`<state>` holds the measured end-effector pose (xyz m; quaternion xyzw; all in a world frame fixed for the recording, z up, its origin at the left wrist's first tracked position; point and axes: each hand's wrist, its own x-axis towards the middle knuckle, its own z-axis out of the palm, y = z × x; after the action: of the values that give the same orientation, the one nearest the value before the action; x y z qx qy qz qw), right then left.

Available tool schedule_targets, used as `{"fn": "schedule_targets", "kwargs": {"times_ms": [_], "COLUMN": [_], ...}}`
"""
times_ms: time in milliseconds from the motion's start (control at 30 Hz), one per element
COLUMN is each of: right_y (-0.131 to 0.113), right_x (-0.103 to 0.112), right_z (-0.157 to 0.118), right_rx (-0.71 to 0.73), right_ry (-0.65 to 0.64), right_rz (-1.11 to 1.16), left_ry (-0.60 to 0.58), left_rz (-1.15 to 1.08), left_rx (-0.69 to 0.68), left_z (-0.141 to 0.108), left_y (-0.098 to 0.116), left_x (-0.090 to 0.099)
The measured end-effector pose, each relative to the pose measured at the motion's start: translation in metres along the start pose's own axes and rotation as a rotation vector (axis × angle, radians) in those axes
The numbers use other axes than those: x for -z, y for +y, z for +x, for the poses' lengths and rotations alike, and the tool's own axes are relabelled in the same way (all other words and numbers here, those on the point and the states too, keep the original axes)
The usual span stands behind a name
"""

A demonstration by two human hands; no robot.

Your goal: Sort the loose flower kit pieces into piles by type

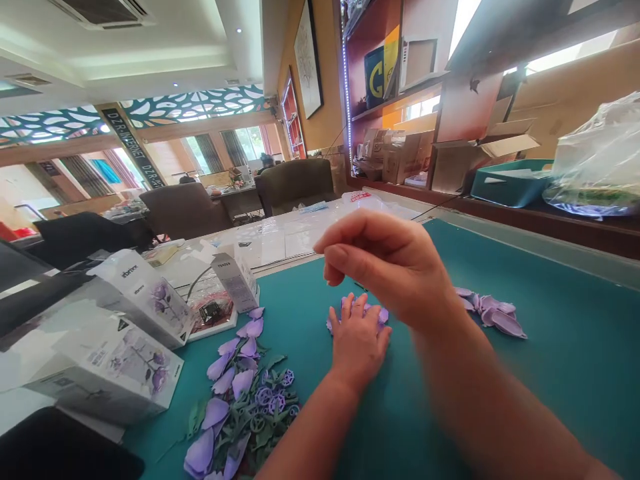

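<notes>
Right hand (334, 259), raised above green mat (400, 413), fingers curled toward thumb; can't tell if it pinches anything. Left hand (358, 337) palm down, fingers spread over purple pieces (384, 316) on the mat. Three white boxes (145, 300) at left, two showing purple flowers, brand lettering blurry. White tray (215, 329) holds a black item (209, 311). Pillar (131, 148) reads "DZR"; shelf bag (375, 77), "G". One teal bin (503, 190) holds papers. Petals (242, 383) and green parts (265, 433) left of left hand.
</notes>
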<state>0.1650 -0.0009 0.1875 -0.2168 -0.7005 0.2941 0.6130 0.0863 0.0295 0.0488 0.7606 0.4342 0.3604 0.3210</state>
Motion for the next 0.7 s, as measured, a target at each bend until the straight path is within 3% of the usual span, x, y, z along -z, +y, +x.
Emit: {"fn": "schedule_targets", "kwargs": {"times_ms": [200,333,367,500,700], "right_y": [0.044,0.080,0.089,0.127,0.187], "right_x": [-0.021,-0.048,-0.056,-0.086,-0.121], "right_z": [0.007,0.001,-0.003,-0.014,0.004], "right_rx": [-0.160,-0.290,-0.312,-0.345,-0.421], "right_ry": [-0.141,-0.295,-0.348,-0.550,-0.605], "right_rz": [-0.061,-0.326,-0.404,-0.685,-0.902], "left_ry": [0.064,0.008,-0.020,-0.115,-0.273], "left_rz": [-0.182,-0.377,-0.515,-0.793,-0.708], "left_rx": [0.175,0.360,0.472,0.684,0.706], "left_z": [-0.043,-0.090,-0.100,-0.127,-0.129], "left_y": [0.000,-0.007,-0.010,-0.026,-0.035], "left_x": [0.039,0.066,0.069,0.069,0.063]}}
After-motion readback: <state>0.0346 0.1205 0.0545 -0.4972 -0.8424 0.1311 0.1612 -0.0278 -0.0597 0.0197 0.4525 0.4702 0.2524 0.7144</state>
